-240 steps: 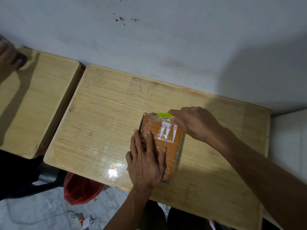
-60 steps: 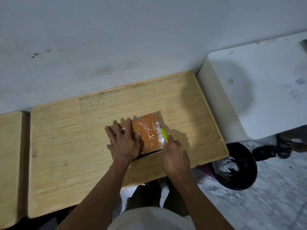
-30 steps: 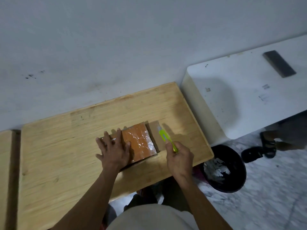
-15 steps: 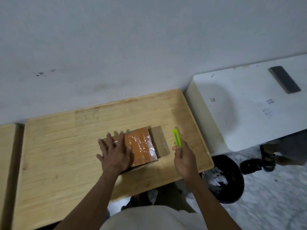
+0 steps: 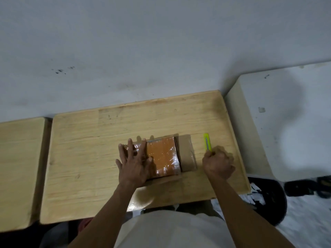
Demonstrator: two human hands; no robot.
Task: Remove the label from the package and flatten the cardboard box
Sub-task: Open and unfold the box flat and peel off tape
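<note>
Orange-taped cardboard box (image 5: 163,155) sits mid wooden table (image 5: 86,140), one brown flap (image 5: 186,153) folded out on its right side. Left hand (image 5: 135,163) lies flat on the box's left half, fingers spread, gripping nothing. Right hand (image 5: 217,164) is just right of the flap, not touching it, fist closed around a yellow-green utility knife (image 5: 207,141). Count: one box, one knife, two hands.

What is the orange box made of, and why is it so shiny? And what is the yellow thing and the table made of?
The box looks like brown cardboard: a dull bare flap shows on its right side. The shine seems to be clear plastic tape or wrap, crinkled and glinting over the orange top. The yellow cutter looks like smooth bright plastic. The table looks like pale wood with visible grain, faintly glossy.
</note>
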